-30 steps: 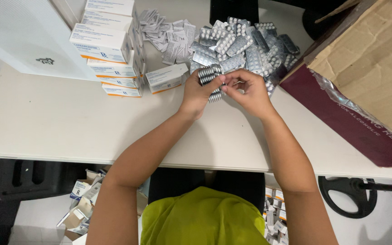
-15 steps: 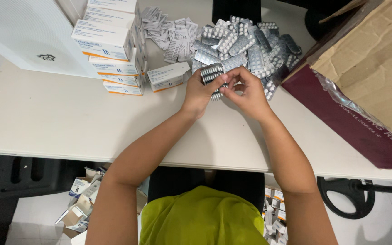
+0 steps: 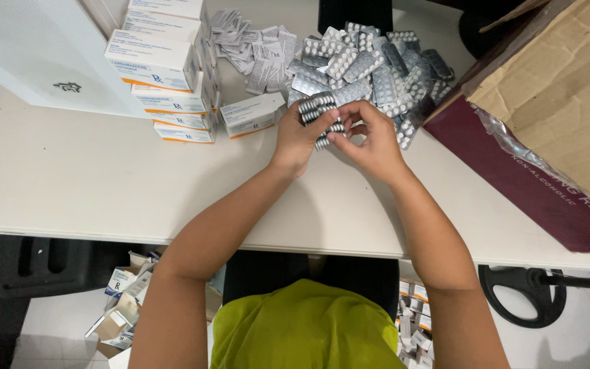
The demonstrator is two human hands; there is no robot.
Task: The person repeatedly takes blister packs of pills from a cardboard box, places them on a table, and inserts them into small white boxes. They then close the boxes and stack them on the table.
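Left third of frame: noted a stack of white cartons with orange stripes (image 3: 162, 68) at upper left, standing on the white table (image 3: 69, 178). Just right of the stack, lying flat, one single carton (image 3: 253, 114), well clear of both hands.

Centre: found the left hand (image 3: 300, 137) curled shut around a small bundle of silver blister strips (image 3: 319, 111), thumb over the top, fingers beneath. Bundle's long axis seen running from lower left to upper right of frame, its upper end projecting past the knuckles toward the loose heap. Left hand judged the nearer and the one bearing the bundle.

Immediately right: observed the right hand (image 3: 371, 140) touching the same bundle from the opposite side, fingertips pinched against its lower edge, thumb raised; palm not spread. Whether a separate strip sat in that pinch could not be told.

Above, centre to right: recorded folded paper leaflets (image 3: 250, 48) and the heap of loose blister strips (image 3: 377, 65), just beyond both hands.

Right edge: logged an open cardboard box (image 3: 568, 102) lying against a maroon carton (image 3: 513, 178).
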